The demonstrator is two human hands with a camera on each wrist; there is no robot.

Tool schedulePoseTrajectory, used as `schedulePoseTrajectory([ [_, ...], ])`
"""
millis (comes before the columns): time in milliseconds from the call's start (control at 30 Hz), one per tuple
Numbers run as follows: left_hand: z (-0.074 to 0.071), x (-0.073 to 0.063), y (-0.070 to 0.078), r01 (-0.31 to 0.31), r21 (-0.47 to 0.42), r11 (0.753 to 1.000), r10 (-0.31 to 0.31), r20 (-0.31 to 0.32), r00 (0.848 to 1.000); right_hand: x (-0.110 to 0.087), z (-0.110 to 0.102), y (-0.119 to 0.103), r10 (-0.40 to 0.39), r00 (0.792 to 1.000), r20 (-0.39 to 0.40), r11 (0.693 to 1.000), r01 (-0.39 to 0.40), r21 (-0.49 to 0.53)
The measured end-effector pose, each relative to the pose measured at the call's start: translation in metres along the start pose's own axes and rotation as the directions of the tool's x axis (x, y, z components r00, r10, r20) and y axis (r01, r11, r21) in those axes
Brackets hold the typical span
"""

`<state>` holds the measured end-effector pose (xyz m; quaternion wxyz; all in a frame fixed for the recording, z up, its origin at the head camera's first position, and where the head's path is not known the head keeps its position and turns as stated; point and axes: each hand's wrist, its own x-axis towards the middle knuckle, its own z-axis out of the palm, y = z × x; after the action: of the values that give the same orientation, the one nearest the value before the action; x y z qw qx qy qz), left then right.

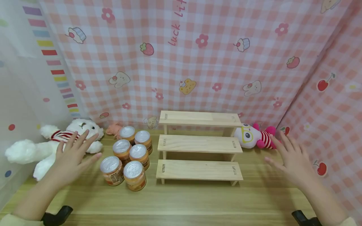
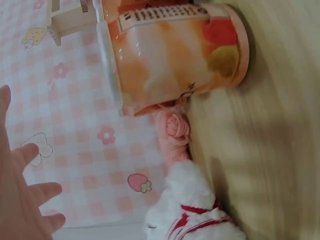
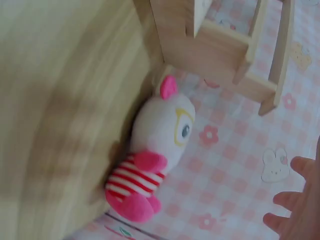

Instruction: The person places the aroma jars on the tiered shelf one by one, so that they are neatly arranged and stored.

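My left hand (image 1: 70, 160) hovers with spread fingers in front of a white plush bear (image 1: 82, 128), left of several orange jars with silver foil lids (image 1: 134, 171). It holds nothing. In the left wrist view, one jar (image 2: 175, 55) lies close to the camera, with the hand's fingertips (image 2: 47, 190) at the left edge. On the right, my right hand (image 1: 295, 161) is also spread and holds nothing, near a pink and white plush toy (image 1: 249, 136). A three-tier wooden shelf (image 1: 199, 169) stands between the hands, its boards bare.
A bundle of pink yarn (image 1: 114, 129) lies behind the jars. Checked pink cloth (image 1: 175, 69) hangs behind the wooden table (image 1: 181, 204) and along its right side. A pale curtain with colored dots (image 1: 25, 94) closes off the left.
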<state>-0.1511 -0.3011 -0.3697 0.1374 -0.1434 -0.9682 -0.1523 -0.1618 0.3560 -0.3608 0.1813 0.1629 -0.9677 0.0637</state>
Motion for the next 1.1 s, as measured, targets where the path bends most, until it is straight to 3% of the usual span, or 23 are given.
schedulePoseTrajectory([
  [333, 0.024, -0.012, 0.005, -0.075, -0.120, 0.990, 0.055, -0.160, 0.986, -0.015, 0.024, -0.023, -0.032, 0.990, -0.136, 0.989, 0.052, 0.142],
  [533, 0.038, -0.018, 0.006, -0.106, -0.239, 0.965, 0.051, -0.226, 0.973, -0.020, 0.041, -0.032, -0.032, 0.985, -0.169, 0.976, 0.068, 0.208],
  [767, 0.052, -0.024, 0.009, -0.085, -0.368, 0.926, -0.008, -0.243, 0.970, -0.025, 0.060, -0.041, -0.005, 0.983, -0.183, 0.961, 0.055, 0.271],
  [967, 0.065, -0.027, 0.009, -0.085, -0.378, 0.922, -0.031, -0.291, 0.956, -0.031, 0.072, -0.048, 0.039, 0.986, -0.159, 0.928, 0.023, 0.372],
  [1100, 0.075, -0.030, 0.007, -0.064, -0.413, 0.909, -0.061, -0.282, 0.957, -0.034, 0.081, -0.053, 0.057, 0.989, -0.135, 0.897, 0.008, 0.442],
])
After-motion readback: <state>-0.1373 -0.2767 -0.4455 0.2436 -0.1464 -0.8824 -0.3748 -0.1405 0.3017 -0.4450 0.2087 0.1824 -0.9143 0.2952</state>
